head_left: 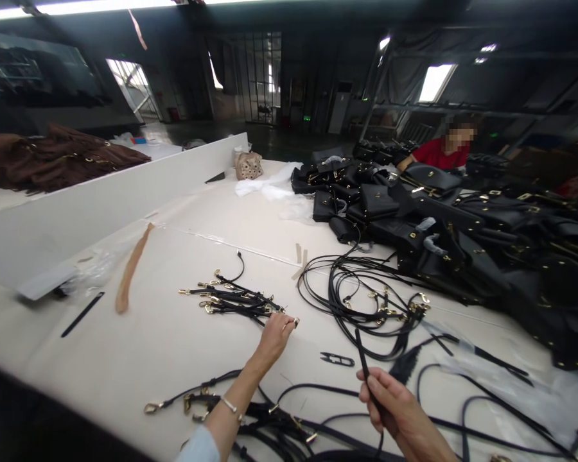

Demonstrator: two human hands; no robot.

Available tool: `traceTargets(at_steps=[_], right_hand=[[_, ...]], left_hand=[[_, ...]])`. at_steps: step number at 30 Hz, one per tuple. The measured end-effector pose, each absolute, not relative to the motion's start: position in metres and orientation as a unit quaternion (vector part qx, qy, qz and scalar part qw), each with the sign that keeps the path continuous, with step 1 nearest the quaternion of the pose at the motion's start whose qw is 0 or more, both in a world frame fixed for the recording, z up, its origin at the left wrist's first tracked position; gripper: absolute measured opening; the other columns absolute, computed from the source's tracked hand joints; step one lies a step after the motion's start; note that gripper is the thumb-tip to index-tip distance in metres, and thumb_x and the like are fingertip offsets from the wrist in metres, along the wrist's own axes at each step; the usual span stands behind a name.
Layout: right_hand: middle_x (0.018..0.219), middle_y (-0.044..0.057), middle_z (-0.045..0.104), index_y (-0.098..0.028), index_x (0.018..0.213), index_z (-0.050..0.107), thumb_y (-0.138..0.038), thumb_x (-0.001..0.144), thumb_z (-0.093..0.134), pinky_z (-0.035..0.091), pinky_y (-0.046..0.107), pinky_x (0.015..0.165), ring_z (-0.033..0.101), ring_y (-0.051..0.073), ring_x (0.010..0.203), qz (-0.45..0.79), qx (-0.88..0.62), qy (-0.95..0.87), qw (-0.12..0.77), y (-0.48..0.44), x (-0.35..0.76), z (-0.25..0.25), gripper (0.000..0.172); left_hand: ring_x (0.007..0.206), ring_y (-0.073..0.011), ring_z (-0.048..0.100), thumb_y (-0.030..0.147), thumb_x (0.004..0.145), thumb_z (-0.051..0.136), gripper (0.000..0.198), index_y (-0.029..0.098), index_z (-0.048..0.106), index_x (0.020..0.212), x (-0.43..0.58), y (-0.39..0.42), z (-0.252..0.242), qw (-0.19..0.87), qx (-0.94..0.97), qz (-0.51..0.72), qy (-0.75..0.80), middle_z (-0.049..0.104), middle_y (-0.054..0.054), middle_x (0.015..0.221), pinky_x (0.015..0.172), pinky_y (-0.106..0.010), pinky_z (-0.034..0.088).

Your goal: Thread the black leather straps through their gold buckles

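My left hand (275, 335) reaches forward over the white table (139, 346), fingers pinched on the gold clasp end of a short black strap at the near edge of a small pile of short straps with gold clasps (231, 298). My right hand (399, 409) is closed around a thin black strap (361, 351) that stands up from the fist. A small black thread snipper (337, 359) lies on the table between the two hands. More black straps with gold hooks (250, 417) lie near my left wrist.
A coil of long black straps (366, 295) lies to the right of centre. Many black handbags (462, 237) are heaped at right, with a person in red (438, 153) behind them. A tan strip (131, 269), a white divider board (101, 205) and brown bags (52, 160) are at left.
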State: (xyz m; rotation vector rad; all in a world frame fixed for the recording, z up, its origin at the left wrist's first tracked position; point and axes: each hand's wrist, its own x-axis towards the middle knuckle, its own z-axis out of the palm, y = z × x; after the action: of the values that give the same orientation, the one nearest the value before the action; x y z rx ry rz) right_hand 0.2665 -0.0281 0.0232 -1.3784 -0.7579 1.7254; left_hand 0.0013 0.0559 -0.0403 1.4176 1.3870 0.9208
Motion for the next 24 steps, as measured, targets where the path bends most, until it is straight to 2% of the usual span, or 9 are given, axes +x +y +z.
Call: traceTargets(at_steps=[2,4,6,9,13,19,24], right_hand=[[0.068,-0.001,0.06,-0.017,0.093,0.066,-0.057,0.07,0.076,0.024,0.017,0.041,0.037,0.004,0.044,0.692,-0.53,-0.315,0.375,-0.026,0.271,0.036,0.047],[0.067,-0.001,0.059,-0.016,0.092,0.066,-0.056,0.074,0.073,0.017,0.018,0.041,0.031,0.002,0.043,0.705,-0.516,-0.339,0.347,-0.024,0.273,0.049,0.045],[0.064,-0.002,0.057,-0.014,0.089,0.066,-0.057,0.078,0.07,0.011,0.019,0.042,0.025,0.002,0.042,0.71,-0.51,-0.365,0.321,-0.023,0.272,0.062,0.044],[0.057,-0.004,0.052,-0.013,0.085,0.065,-0.059,0.08,0.066,0.008,0.021,0.042,0.02,0.002,0.04,0.711,-0.5,-0.397,0.295,-0.025,0.269,0.076,0.046],[0.053,-0.006,0.048,-0.012,0.083,0.064,-0.059,0.083,0.063,0.006,0.021,0.041,0.018,0.002,0.04,0.715,-0.48,-0.419,0.287,-0.033,0.27,0.08,0.046],[0.05,-0.007,0.046,-0.012,0.084,0.063,-0.054,0.085,0.063,0.007,0.021,0.04,0.018,0.003,0.039,0.738,-0.442,-0.412,0.3,-0.046,0.276,0.078,0.042],[0.048,-0.008,0.043,-0.012,0.083,0.064,-0.053,0.086,0.064,0.007,0.02,0.039,0.016,0.002,0.038,0.741,-0.428,-0.401,0.328,-0.055,0.276,0.082,0.041]], left_hand=[[0.086,-0.0222,0.058,0.044,0.092,0.046,0.033,0.017,0.066,0.091,0.008,0.044,-0.016,0.506,0.561,0.393,0.524,0.065,-0.008,0.085,0.079,-0.033,0.045],[0.069,-0.0164,0.058,0.048,0.095,0.038,0.042,0.015,0.063,0.102,0.014,0.029,0.009,0.546,0.547,0.403,0.49,0.066,-0.008,0.086,0.063,-0.027,0.045],[0.057,-0.0106,0.051,0.048,0.096,0.037,0.043,0.013,0.06,0.106,0.021,0.013,0.032,0.578,0.521,0.424,0.463,0.065,-0.008,0.086,0.053,-0.023,0.038],[0.05,-0.0058,0.042,0.045,0.093,0.048,0.038,0.011,0.062,0.102,0.03,-0.007,0.058,0.642,0.437,0.476,0.412,0.063,-0.006,0.081,0.047,-0.02,0.027],[0.05,-0.004,0.038,0.043,0.088,0.061,0.033,0.012,0.064,0.099,0.044,-0.025,0.081,0.697,0.356,0.502,0.367,0.061,-0.004,0.076,0.047,-0.019,0.02],[0.06,-0.0059,0.049,0.035,0.083,0.069,0.036,0.016,0.063,0.113,0.059,-0.043,0.096,0.75,0.348,0.468,0.312,0.063,-0.007,0.095,0.053,-0.019,0.032],[0.068,-0.0089,0.054,0.031,0.082,0.071,0.037,0.016,0.065,0.116,0.061,-0.051,0.103,0.755,0.367,0.461,0.287,0.064,-0.01,0.104,0.06,-0.021,0.04]])
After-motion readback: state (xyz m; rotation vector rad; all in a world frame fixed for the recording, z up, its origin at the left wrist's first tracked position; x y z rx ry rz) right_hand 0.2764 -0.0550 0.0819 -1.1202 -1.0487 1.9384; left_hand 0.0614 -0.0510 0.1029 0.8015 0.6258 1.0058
